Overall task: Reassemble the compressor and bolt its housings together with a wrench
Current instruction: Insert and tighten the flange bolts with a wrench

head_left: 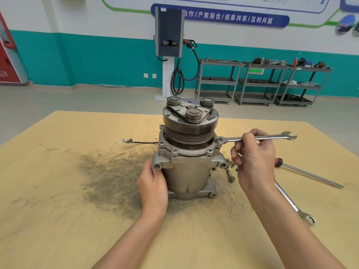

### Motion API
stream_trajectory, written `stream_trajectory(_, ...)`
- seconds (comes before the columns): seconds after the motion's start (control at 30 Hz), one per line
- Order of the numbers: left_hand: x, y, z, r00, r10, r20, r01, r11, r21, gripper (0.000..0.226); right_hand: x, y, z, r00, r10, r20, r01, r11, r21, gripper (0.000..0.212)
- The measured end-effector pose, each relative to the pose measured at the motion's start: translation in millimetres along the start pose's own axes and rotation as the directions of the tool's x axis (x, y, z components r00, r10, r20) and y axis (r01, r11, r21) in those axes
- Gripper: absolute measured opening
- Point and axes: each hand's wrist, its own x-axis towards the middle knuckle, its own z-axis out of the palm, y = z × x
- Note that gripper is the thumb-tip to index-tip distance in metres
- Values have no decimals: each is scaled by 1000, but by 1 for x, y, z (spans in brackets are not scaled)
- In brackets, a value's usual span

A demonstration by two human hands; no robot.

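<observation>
From my head view, the compressor [187, 150] stands upright on the counter [58, 191], my left hand [153, 183] pressed flat against its left side. My right hand [252, 158] grips the wrench [256, 137], whose shaft lies level. Its ring end sits on the bolt [219, 141] just left of my grip, on the housing's right edge.

Ring end of wrench [256, 137] sits over a flange bolt on compressor [187, 152]; bolt head covered, not visible. Mid-shank hidden inside right hand [253, 162]; its fingertips curl out of sight. Left hand [153, 185] palm and thumb pressed to housing, contact area hidden. Second wrench [295, 204]: upper end passes behind right wrist. Loose bolts [230, 172] partly behind right hand, count unreadable. Compressor's far side unseen. Both forearms cut by bottom edge. Items on distant carts [262, 82] too small to identify. Red cabinet [7, 61] cut by left edge.
</observation>
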Motion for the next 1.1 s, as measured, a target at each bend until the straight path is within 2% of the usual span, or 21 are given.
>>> stream_trajectory(0.3, 0, 0, 0, 1000, 12, 3, -12, 1000, 6, 34, -10, 15, -12, 984, -170, 53, 170, 985, 11, 15)
stream_trajectory(0.43, 0, 0, 0, 1000, 21, -14, -20, 1000, 3, 36, -22, 23, -12, 932, -360, 49, 362, 931, -42, 11)
stream_trajectory(0.57, 0, 1, 0, 1000, 17, -5, -17, 1000, 5, 35, -28, 27, -12, 889, -445, 112, 452, 890, -54, 14)
stream_trajectory(0.63, 0, 0, 0, 1000, 13, -4, -13, 1000, 10, 34, -25, 25, -11, 895, -426, 133, 434, 900, -34, 19)
stream_trajectory(0.73, 1, -1, 0, 1000, 4, -1, -4, 1000, 21, 31, -16, 22, -9, 940, -317, 125, 320, 947, -5, 28)
stream_trajectory(0.83, 1, 0, 0, 1000, 10, -1, -10, 999, 32, 32, -1, 20, -8, 986, -128, 106, 128, 992, 1, 35)
stream_trajectory(0.9, 0, 0, 0, 1000, 11, -5, -11, 999, 34, 32, 7, 19, -7, 992, 20, 122, -25, 999, 47, 35)
stream_trajectory(0.97, 0, -1, 0, 1000, 11, -12, -10, 999, 31, 33, 10, 20, -5, 986, 93, 139, -108, 988, 107, 35)
stream_trajectory(1.03, 1, -2, 0, 1000, 7, -19, -7, 1000, 26, 33, 6, 22, -5, 992, 33, 125, -49, 991, 124, 34)
stream_trajectory(1.1, 0, -2, 0, 1000, 5, -8, -5, 1000, 21, 32, -4, 26, -9, 987, -126, 99, 118, 990, 82, 31)
